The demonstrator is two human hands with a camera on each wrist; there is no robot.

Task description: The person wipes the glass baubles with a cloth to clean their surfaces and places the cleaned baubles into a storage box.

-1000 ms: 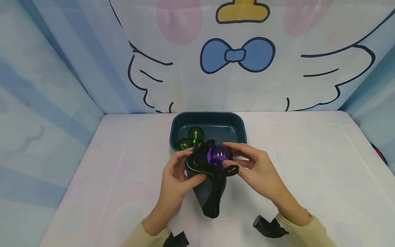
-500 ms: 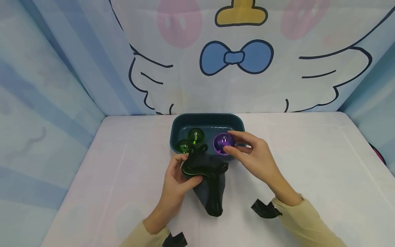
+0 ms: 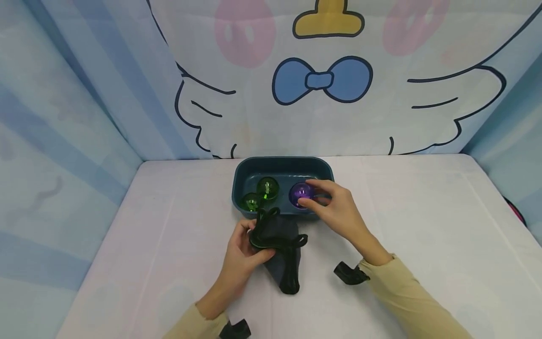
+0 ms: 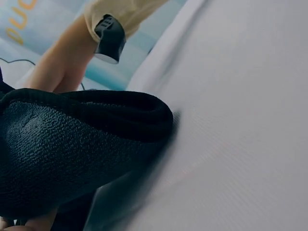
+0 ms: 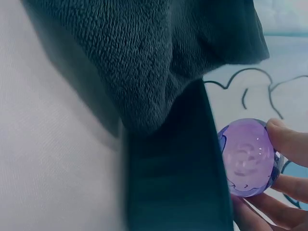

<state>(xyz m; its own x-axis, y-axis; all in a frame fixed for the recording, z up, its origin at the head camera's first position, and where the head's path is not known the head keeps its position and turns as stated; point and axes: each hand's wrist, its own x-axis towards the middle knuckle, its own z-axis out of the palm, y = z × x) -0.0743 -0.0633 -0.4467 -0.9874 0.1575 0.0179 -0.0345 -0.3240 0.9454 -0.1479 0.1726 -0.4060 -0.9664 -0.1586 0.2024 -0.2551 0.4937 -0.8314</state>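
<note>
right hand [image 3: 338,212] grip pinching purple ball [image 3: 301,193] over the teal tray [image 3: 282,165] | left hand [image 3: 241,252] grip clutching dark pouch [image 3: 277,240] lying on bench [image 3: 423,235] | two green balls [image 3: 267,188] sitting in tray

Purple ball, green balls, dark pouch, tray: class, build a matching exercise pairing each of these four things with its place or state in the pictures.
Things:
1. purple ball
2. green balls
3. dark pouch
4. tray

Places or states:
A. held at its mouth by the left hand
B. stands at the back of the table
C. pinched by the right hand over the tray
D. lying in the tray's left part

Pairs: 1-C, 2-D, 3-A, 4-B
</note>
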